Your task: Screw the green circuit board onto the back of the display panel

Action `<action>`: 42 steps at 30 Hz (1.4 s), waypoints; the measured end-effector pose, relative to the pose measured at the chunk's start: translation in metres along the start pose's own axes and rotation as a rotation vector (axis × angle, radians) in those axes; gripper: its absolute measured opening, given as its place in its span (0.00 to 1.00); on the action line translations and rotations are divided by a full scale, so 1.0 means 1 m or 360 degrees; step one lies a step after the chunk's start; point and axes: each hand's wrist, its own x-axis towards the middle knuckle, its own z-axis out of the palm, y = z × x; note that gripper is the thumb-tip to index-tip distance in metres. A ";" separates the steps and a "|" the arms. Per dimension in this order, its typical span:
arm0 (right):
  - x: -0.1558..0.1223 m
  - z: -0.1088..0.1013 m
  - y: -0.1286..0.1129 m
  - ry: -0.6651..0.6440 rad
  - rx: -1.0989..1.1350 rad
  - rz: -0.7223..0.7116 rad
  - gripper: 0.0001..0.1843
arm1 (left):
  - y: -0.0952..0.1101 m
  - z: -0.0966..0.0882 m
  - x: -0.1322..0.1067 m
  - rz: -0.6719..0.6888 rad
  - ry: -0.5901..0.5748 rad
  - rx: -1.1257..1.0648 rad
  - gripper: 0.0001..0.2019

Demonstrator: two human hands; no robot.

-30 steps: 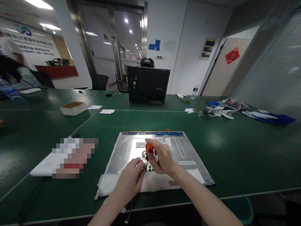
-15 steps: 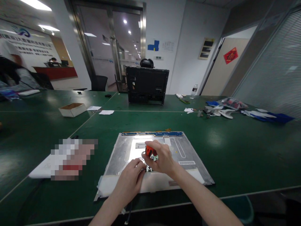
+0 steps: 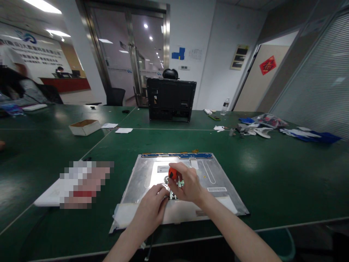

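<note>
A flat silver metal panel [image 3: 218, 178] with a blue strip along its far edge lies on the green table in front of me. My right hand [image 3: 188, 183] is closed around an orange-handled screwdriver [image 3: 172, 174], held upright with its tip down on the panel's near middle. My left hand [image 3: 151, 209] is pinched right beside the screwdriver tip, fingers pressed on a small part I cannot make out. A white sheet [image 3: 174, 213] covers the panel's near edge under both hands.
A black open-backed monitor case [image 3: 171, 99] stands upright at the far side of the table. A small cardboard box [image 3: 84, 126] and papers lie far left, loose parts and blue-white items [image 3: 308, 134] far right. A blurred flat object [image 3: 79, 182] lies to my left. The table edge runs just below my forearms.
The screwdriver handle has shifted slightly in my right hand, tilting and coming back upright. Both hands stay at the same spot on the panel.
</note>
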 end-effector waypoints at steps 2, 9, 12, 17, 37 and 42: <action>-0.001 0.002 0.001 0.0031 -0.0008 -0.0010 0.23 | 0.000 0.000 -0.001 0.0007 0.0008 0.0008 0.12; -0.002 0.002 0.002 -0.0021 -0.0019 -0.0010 0.23 | 0.000 -0.001 0.000 0.0005 -0.0009 0.0013 0.10; -0.002 0.001 0.000 -0.0050 0.0069 -0.0017 0.24 | 0.001 -0.002 0.001 0.0017 0.0000 -0.0004 0.10; -0.002 0.002 -0.001 -0.0011 0.0017 0.0037 0.24 | 0.001 -0.001 0.001 0.0004 -0.0005 -0.0002 0.10; 0.000 0.001 -0.002 0.0067 0.0007 -0.0002 0.22 | 0.000 0.000 0.000 0.0020 0.0032 0.0010 0.10; -0.001 0.003 0.002 0.0024 -0.0018 -0.0054 0.23 | 0.001 0.000 -0.001 0.0006 0.0046 0.0006 0.10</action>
